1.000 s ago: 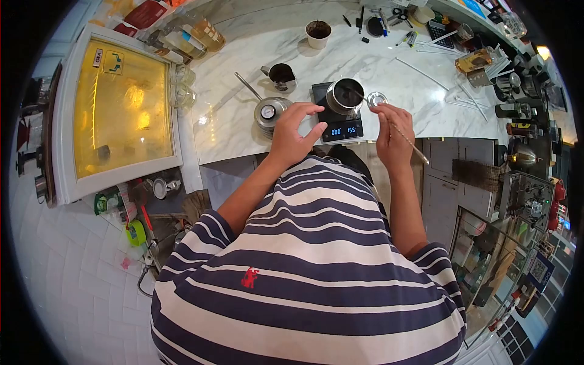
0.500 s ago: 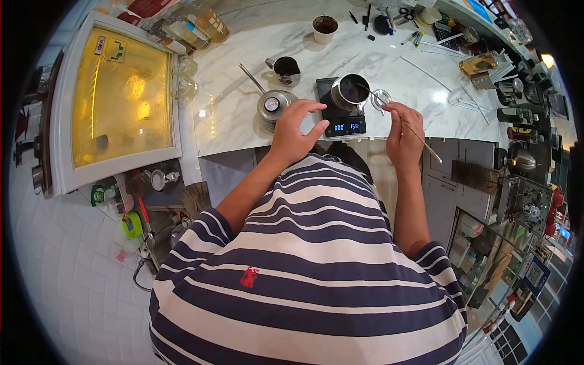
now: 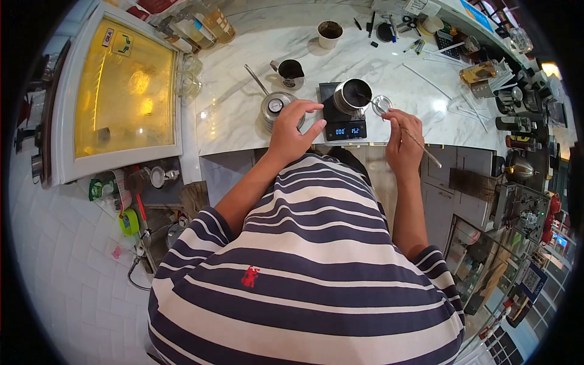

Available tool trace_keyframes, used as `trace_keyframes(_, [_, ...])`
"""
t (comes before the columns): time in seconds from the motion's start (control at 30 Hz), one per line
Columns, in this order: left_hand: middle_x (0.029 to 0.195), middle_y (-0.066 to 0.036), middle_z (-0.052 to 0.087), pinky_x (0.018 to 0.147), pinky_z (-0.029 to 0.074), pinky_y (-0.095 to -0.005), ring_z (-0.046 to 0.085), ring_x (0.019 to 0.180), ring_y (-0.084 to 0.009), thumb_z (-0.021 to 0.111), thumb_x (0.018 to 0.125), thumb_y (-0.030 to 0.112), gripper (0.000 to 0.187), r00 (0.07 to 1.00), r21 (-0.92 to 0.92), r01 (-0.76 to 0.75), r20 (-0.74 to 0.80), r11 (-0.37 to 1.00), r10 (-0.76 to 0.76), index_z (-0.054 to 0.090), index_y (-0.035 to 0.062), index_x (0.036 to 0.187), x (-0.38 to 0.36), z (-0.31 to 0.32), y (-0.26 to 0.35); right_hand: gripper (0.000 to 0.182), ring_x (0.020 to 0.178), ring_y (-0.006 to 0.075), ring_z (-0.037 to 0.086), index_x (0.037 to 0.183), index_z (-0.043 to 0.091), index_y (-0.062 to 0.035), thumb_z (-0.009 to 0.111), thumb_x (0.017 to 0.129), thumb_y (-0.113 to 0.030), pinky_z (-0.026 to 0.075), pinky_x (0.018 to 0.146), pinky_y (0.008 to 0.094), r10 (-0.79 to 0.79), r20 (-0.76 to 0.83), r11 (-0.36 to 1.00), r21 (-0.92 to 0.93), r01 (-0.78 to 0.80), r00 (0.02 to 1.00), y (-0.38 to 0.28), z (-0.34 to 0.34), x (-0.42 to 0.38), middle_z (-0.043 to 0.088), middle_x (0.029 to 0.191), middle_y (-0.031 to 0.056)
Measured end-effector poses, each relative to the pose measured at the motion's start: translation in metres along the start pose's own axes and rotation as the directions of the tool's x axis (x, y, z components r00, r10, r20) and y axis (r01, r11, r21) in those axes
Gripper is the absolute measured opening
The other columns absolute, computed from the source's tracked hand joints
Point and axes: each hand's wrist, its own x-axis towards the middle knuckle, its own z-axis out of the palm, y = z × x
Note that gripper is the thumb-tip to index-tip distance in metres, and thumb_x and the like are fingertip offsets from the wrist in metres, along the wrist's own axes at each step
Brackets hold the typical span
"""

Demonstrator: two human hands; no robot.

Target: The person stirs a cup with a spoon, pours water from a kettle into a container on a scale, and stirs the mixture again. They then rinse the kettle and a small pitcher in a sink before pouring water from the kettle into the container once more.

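Observation:
A metal cup [image 3: 353, 97] with dark contents stands on a black scale [image 3: 345, 129] whose blue digits are lit. My right hand [image 3: 404, 141] pinches a long twisted metal spoon [image 3: 420, 145], its far end inside the cup. At the scale's left edge my left hand [image 3: 295, 130] is empty, thumb and fingers curved apart. Just behind that hand sits a steel kettle [image 3: 274, 108] with a dial on its lid. A small clear glass [image 3: 381, 105] is right of the cup, close to my right fingertips.
A metal pitcher [image 3: 289, 73] and a white paper cup [image 3: 329, 34] stand farther back on the marble counter [image 3: 243, 131]. White sticks [image 3: 427, 81] lie to the right. A yellow-lit, glass-topped case [image 3: 125, 94] and bottles [image 3: 213, 25] are on the left.
The spoon has shifted slightly within the cup. The lit reading at the right of the scale's display has changed. My left hand keeps nearly the same pose.

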Motion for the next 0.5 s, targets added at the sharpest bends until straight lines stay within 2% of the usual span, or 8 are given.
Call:
trace_keyframes(0.17, [0.11, -0.012, 0.071, 0.088, 0.054, -0.0385, 0.068, 0.098, -0.0272, 0.082, 0.087, 0.017, 0.033, 1.0, -0.01, -0.003, 0.001, 1.0, 0.003, 0.073, 0.007, 0.117, 0.002, 0.002, 0.002, 0.009, 0.1, 0.0271, 0.071, 0.103, 0.073, -0.0065, 0.065, 0.101, -0.004, 0.048, 0.094, 0.041, -0.061, -0.002, 0.998, -0.013, 0.061, 0.998, -0.006, 0.012, 0.009, 0.076, 0.104, 0.0081])
trace_keyframes(0.27, [0.11, -0.012, 0.071, 0.088, 0.054, -0.0385, 0.068, 0.098, -0.0273, 0.082, 0.087, 0.016, 0.033, 1.0, -0.01, -0.008, 0.0, 1.0, 0.008, 0.073, 0.0069, 0.117, 0.004, 0.0, 0.002, 0.009, 0.099, 0.0273, 0.071, 0.103, 0.073, -0.0066, 0.065, 0.101, -0.003, 0.048, 0.093, 0.0414, 0.021, -0.012, 0.999, -0.049, -0.021, 1.0, 0.001, 0.004, 0.009, 0.076, 0.103, 0.0078])
trace_keyframes(0.4, [0.11, -0.012, 0.071, 0.088, 0.054, -0.0386, 0.068, 0.097, -0.0272, 0.082, 0.087, 0.016, 0.032, 1.0, -0.008, -0.003, -0.008, 1.0, 0.003, 0.073, 0.0069, 0.117, 0.004, 0.0, -0.002, 0.008, 0.097, 0.0275, 0.071, 0.104, 0.072, -0.0065, 0.066, 0.1, -0.004, 0.047, 0.094, 0.0414, -0.047, -0.015, 0.998, 0.035, 0.048, 0.999, 0.002, 0.001, 0.001, 0.076, 0.103, 0.0073])
trace_keyframes(0.5, [0.11, -0.012, 0.071, 0.088, 0.054, -0.0385, 0.068, 0.097, -0.0271, 0.082, 0.087, 0.015, 0.032, 1.0, -0.015, -0.011, -0.014, 1.0, 0.011, 0.073, 0.0066, 0.117, 0.005, 0.004, -0.001, 0.008, 0.097, 0.0275, 0.07, 0.105, 0.072, -0.0065, 0.066, 0.1, -0.005, 0.047, 0.093, 0.0414, -0.084, 0.02, 0.996, 0.013, 0.084, 0.996, -0.003, 0.008, 0.006, 0.076, 0.102, 0.0077])
